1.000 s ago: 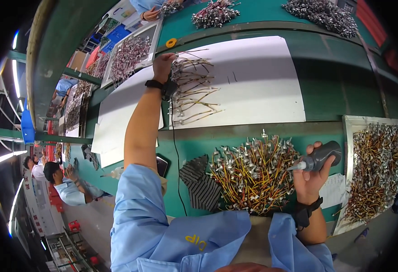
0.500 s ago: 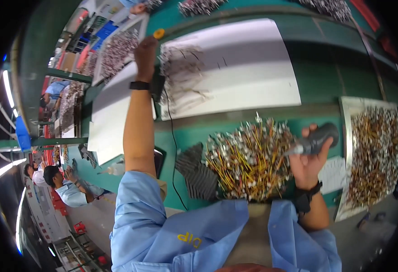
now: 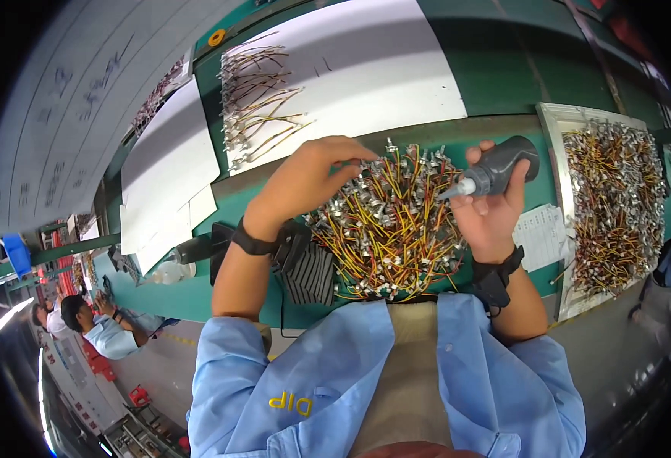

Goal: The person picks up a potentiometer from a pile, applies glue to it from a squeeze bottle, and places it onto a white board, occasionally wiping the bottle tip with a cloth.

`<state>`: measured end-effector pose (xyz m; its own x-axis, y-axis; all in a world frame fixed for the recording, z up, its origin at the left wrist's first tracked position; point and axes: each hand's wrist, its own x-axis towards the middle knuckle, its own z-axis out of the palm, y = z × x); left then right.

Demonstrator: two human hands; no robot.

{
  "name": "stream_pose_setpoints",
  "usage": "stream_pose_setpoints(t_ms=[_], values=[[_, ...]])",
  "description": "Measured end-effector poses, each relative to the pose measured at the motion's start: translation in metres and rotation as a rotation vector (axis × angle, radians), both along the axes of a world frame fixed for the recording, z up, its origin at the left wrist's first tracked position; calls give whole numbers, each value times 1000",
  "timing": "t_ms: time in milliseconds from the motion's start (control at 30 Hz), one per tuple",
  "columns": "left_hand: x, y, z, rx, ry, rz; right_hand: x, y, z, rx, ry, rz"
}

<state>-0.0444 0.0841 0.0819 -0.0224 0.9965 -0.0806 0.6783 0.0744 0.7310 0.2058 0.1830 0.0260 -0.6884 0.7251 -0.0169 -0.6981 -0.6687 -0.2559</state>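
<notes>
**Wire bundle handled, squeeze bottle gripped**

A dark grey squeeze bottle (image 3: 503,166) is gripped by the closed fingers of the right hand (image 3: 488,214), its white nozzle aimed toward the left hand (image 3: 305,183). A bundle of yellow and red wires (image 3: 389,221) lies under and between both hands; its top edge is pinched by the left fingertips (image 3: 354,153). A tray of similar wires (image 3: 614,198) sits beyond the right hand.

The bottle (image 3: 503,164) looks like matt dark grey plastic with a pale, smooth nozzle. Just left of the bottle, the bundle of wires (image 3: 392,221) has glossy yellow and red plastic sleeves tipped with shiny metal ends. Beyond the bottle lies matt white paper (image 3: 366,69). The tray (image 3: 553,137), right of the bottle, seems dull metal.
</notes>
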Motion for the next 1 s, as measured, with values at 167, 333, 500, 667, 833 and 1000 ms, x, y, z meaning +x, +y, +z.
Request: stream_pose_setpoints(t_ms=[167, 333, 500, 667, 833, 1000], values=[[0, 39, -36, 240, 110, -218, -1, 0, 0, 45, -22, 15], [-2, 48, -28, -5, 86, -277, 0, 3, -1, 25, -15, -5], [2, 12, 7, 137, 85, -117, 2, 10, -2, 3, 39, -2], [1, -52, 25, 455, -351, 276, 6, 12, -2, -48, 83, 2], [-2, -90, 6, 650, -827, 312, 5, 12, -4, -43, 106, 32], [51, -82, -27, -6, -1076, 161, -1, 2, -4, 63, 47, 88]])
